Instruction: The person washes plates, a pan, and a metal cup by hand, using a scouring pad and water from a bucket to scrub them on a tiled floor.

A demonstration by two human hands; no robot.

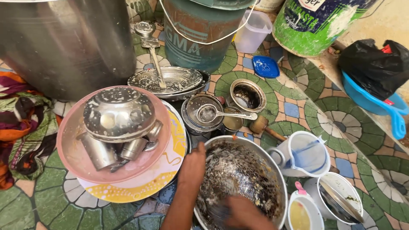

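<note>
a person's two bare hands work in a big dirty steel pan [238, 170] on a floor of green mosaic tiles [341, 110]. the left hand [194, 164] sits on the pan's near-left rim, fingers curled over the edge and gripping it. the right hand [238, 213] is down inside the pan, low in the frame and blurred; it looks closed against the sooty inner wall, but whether it holds anything cannot be told. the pan's inside is streaked dark with pale food scraps. just left of the pan, a pink basin [72, 157] rests on a yellow-patterned plate [170, 170] and holds an upturned steel bowl [119, 113] over steel cups [100, 151]. beyond the pan stands a small steel bowl with a ladle [221, 114] across it, and next to that a blackened pot [247, 96]. farther back from the pan lie flat steel plates [174, 81] with a spoon [155, 59] on them, then a green bucket [200, 34], a large steel drum [64, 42] and a clear jug [253, 30]. a blue lid [265, 67] lies on the tiles near the bucket. right of the pan, touching close, is a white jug [304, 155]; below it sit two white cups [336, 200]. far right of the pan, a black bag [375, 64] rests on a blue scoop [396, 115].
</note>
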